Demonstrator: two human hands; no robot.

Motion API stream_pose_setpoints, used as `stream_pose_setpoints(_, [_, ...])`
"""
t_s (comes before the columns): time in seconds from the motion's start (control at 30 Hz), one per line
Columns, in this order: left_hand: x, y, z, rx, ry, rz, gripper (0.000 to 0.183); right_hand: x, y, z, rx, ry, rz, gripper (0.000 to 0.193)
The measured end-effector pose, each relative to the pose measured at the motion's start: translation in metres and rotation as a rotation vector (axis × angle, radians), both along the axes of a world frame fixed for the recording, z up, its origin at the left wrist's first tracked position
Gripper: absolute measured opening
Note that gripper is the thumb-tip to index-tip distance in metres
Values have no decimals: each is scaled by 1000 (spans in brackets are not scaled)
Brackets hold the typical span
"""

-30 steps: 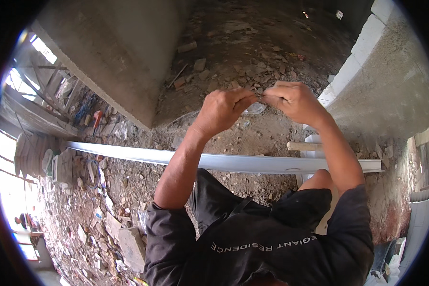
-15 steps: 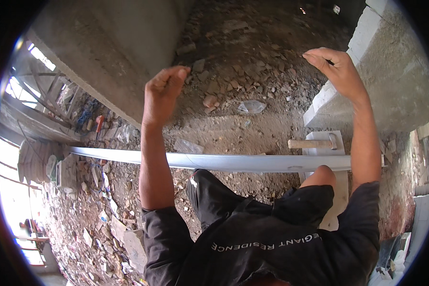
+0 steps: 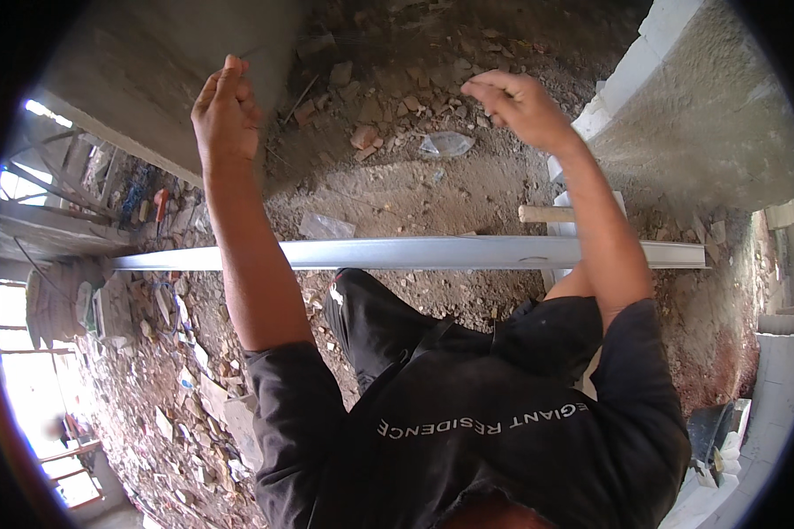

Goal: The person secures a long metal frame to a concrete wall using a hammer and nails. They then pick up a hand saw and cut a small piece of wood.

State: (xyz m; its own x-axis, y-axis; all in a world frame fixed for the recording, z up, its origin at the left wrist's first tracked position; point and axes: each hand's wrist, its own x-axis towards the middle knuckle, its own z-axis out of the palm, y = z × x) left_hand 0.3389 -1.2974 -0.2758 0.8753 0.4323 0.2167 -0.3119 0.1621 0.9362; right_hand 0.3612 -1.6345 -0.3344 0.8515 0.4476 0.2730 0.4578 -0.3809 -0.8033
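While, beyond the metal channel (image 3: 432, 253), the left hand (image 3: 228, 115) pinched and the right hand (image 3: 522, 108) stayed half-open, contents indiscernible, steadiness seemed wise.

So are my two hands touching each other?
Apart. The head view shows a wide gap between the left hand and right hand, with rubble visible beyond.

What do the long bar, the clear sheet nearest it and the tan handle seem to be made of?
Bar: probably metal, maybe galvanized; smooth silvery sheen, sharp lengthwise edges.
Sheet: likely thin plastic; see-through, creased, slightly glossy.
Handle: apparently bare wood; dull tan, rounded.
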Motion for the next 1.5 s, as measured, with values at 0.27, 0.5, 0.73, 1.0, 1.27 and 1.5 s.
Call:
stream_pose_setpoints(0.27, [-25,14,-23,118,234,-124,24,2,29,-83,-15,287,-43,36])
stream_pose_setpoints(0.5, [-34,19,-41,65,254,-106,25,-20,29,-84,21,-389,-297,46])
stream_pose_setpoints(0.73, [-44,-19,-39,-30,203,0,26,-85,152,-37,66,-542,76,99])
stream_pose_setpoints(1.0, [-73,40,-31,27,142,96,30,-98,140,-89,-79,-239,281,21])
stream_pose_setpoints(1.27, [-90,88,-38,-88,154,222,26,-54,36,-85,-217,-143,144,20])
stream_pose_setpoints(1.5, [-86,90,-48,-67,102,10,24,-32,13,-75,-211,-429,-32,20])
